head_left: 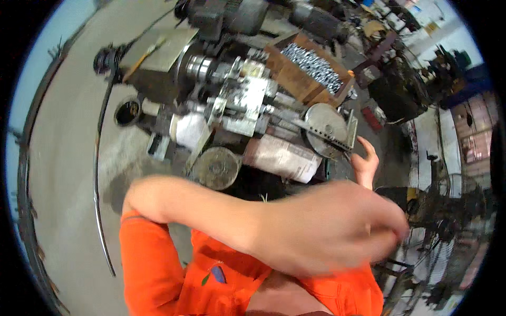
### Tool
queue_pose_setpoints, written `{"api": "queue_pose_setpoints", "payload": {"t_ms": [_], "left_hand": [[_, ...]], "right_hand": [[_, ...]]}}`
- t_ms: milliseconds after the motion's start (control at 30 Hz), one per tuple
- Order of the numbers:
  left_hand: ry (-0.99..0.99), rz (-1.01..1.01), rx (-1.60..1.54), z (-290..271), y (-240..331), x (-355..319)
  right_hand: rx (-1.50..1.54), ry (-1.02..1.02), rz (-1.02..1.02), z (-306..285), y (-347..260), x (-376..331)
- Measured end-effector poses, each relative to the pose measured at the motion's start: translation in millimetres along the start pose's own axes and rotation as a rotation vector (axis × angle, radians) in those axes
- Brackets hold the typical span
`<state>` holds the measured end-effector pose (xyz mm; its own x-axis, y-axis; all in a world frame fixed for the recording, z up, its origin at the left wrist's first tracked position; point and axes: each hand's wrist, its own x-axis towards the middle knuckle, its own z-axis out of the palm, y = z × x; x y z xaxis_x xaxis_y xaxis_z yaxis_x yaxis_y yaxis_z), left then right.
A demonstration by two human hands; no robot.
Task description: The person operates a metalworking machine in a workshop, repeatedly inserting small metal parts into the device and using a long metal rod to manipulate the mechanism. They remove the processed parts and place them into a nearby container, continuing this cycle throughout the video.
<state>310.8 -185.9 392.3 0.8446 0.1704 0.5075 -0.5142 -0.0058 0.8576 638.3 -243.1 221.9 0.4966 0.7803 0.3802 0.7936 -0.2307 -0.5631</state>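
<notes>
My left forearm crosses close in front of me from the left. My left hand is large and motion-smeared at the right, with its fingers turned down and their grip unclear. Beyond it, my right hand is beside the round metal plate, fingers and thumb apart, nothing visible between them. A flat bar with a row of holes lies across that plate, its end close to my right thumb. Left of the plate is the machine's metal slide block. A brown-and-white printed sack lies in front.
A wooden box of small shiny metal parts stands behind the plate. Another round disc is at the near left of the machine. Motors sit at the back. A long rod runs down the left over grey floor. Dark machinery crowds the right.
</notes>
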Motion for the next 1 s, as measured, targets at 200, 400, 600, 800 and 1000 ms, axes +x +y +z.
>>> {"api": "queue_pose_setpoints", "payload": {"t_ms": [200,400,600,800,1000], "left_hand": [[-0.362,-0.004,0.106,29,3,15],[-0.303,-0.086,-0.071,23,7,3],[-0.267,-0.158,-0.007,-13,9,5],[0.505,-0.543,0.646,-103,-8,-117],[0.458,-1.153,1.481,-179,-7,-257]], "right_hand": [[0.041,-0.034,0.325,-28,48,-67],[0.024,0.018,0.422,-44,66,-93],[-0.153,0.101,0.476,-74,75,-125],[-0.128,0.117,0.692,-111,104,-181],[-0.214,-0.129,1.086,-101,174,-255]]}}
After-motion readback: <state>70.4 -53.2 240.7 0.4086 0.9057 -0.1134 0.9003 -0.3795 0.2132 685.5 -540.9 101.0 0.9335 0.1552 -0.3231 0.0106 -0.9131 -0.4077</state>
